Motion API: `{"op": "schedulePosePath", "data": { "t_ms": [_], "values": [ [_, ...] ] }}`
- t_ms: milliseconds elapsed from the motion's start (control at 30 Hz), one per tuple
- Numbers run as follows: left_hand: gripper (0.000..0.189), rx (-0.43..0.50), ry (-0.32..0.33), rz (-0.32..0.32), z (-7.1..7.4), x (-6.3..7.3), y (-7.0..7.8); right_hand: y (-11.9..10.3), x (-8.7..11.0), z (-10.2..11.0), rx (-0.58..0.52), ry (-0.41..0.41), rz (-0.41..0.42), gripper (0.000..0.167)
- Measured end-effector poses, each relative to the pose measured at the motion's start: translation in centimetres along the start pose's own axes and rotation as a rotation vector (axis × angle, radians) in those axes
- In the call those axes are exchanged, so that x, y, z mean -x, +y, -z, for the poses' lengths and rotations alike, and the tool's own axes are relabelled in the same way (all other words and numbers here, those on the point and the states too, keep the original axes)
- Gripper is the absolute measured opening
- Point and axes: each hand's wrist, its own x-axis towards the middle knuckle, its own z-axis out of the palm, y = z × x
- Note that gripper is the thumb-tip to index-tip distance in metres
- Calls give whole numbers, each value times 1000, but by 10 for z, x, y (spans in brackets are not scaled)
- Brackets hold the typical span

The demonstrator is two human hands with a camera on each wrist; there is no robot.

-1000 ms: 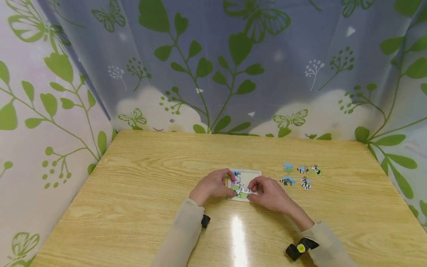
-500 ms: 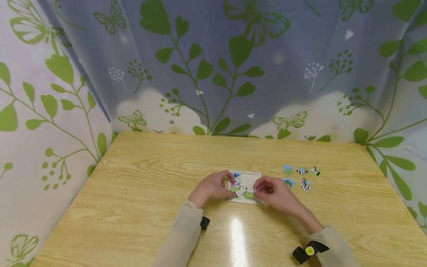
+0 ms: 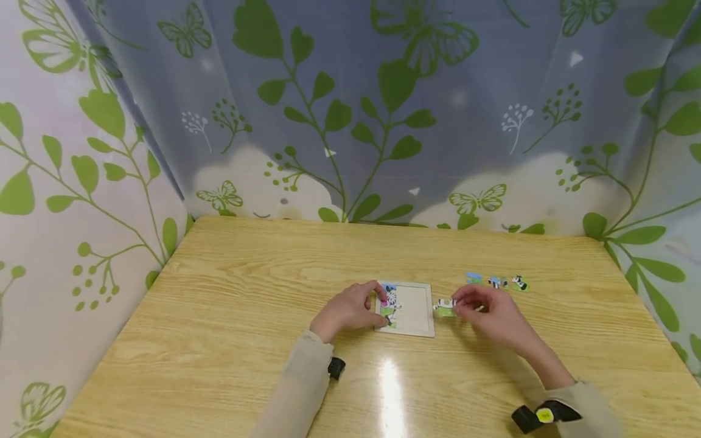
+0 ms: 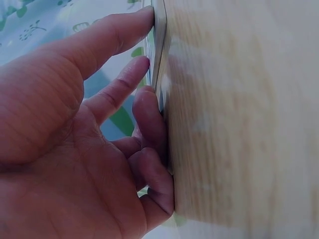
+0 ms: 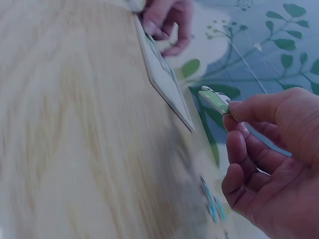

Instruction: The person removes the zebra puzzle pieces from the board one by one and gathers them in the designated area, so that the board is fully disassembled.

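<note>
Head view shows me the right hand (image 3: 491, 316) pinching a flat green-white puzzle piece (image 3: 444, 308) by its end, while the left hand (image 3: 347, 307), thumb extended, presumably steadies the pale rectangular puzzle tray (image 3: 416, 310) left of that grip.

Left forearm (image 3: 298, 380) and right forearm (image 3: 539, 354): angled inward from the lower edge of the head view. Left hand (image 3: 349, 310): thumb and index finger extended, tips apart; remaining fingers appear bent, partly overlapped. Right hand (image 3: 493, 315): thumb and index finger pinched; other fingers curled.
</note>
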Motion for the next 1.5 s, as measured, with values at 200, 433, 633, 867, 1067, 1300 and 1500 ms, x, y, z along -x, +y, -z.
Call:
{"op": "schedulePosePath", "data": {
  "t_ms": [200, 433, 633, 867, 1067, 1300, 1500],
  "values": [
    [29, 5, -6, -10, 1, 0, -1, 10, 10, 21, 45, 56, -42, 16],
    [29, 48, -7, -9, 2, 0, 1, 23, 23, 42, 87, 125, -59, 17],
    [29, 52, 2, 2, 3, 0, 1, 40, 30, 60, 125, 171, -76, 22],
    [30, 53, 0, 15, 2, -1, 1, 59, 36, 77, 174, 205, -108, 24],
    [29, 52, -3, 20, 2, -1, 1, 69, 38, 83, 202, 208, -137, 27],
    [30, 56, -1, 18, 0, -1, 1, 76, 37, 85, 279, 222, -166, 25],
    [29, 57, 4, 15, 0, 0, 2, 80, 35, 88, 295, 223, -173, 26]
  ]
}}
